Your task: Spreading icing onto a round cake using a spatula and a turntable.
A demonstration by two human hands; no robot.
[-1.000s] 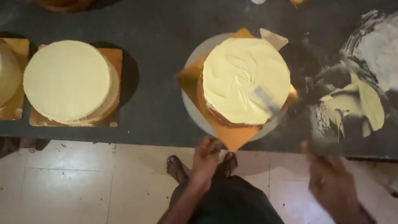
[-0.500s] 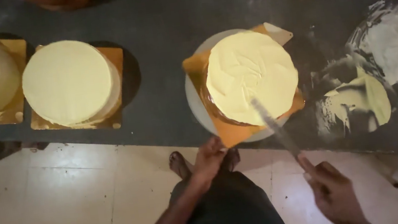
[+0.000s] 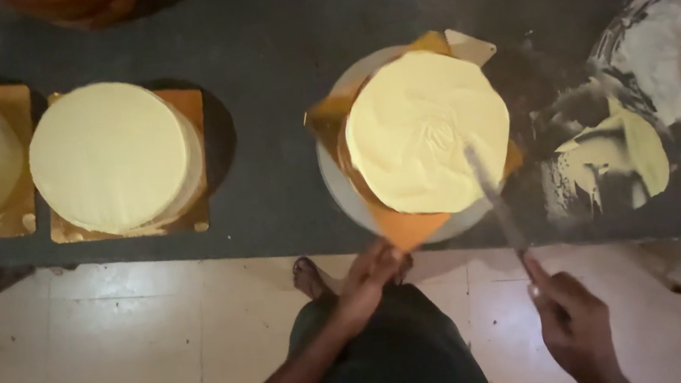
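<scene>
A dark worktop [image 3: 265,140] fills the upper part of the head view, seen from above, with pale floor tiles below its near edge. Smears of cream [image 3: 621,153] cover its right end. Two finished round cakes [image 3: 107,155] on gold boards sit along the near edge toward the left end.

Right of the middle, close to the near edge, a round cake [image 3: 428,129] with pale yellow icing sits on a gold board [image 3: 405,227] atop a white turntable [image 3: 340,187] that slightly overhangs the edge.

The left hand [image 3: 369,279] reaches up from below and holds the near rim of the turntable and board, fingers closed on it.

The right hand [image 3: 573,319] is lower right, off the worktop, clenched around the handle of a long palette knife [image 3: 492,194]. The blade's long axis runs from the hand up and to the left, its tip lying on the cake's top near the right side. The cake lies up and left of this grip; the left hand is the nearer to it.
</scene>
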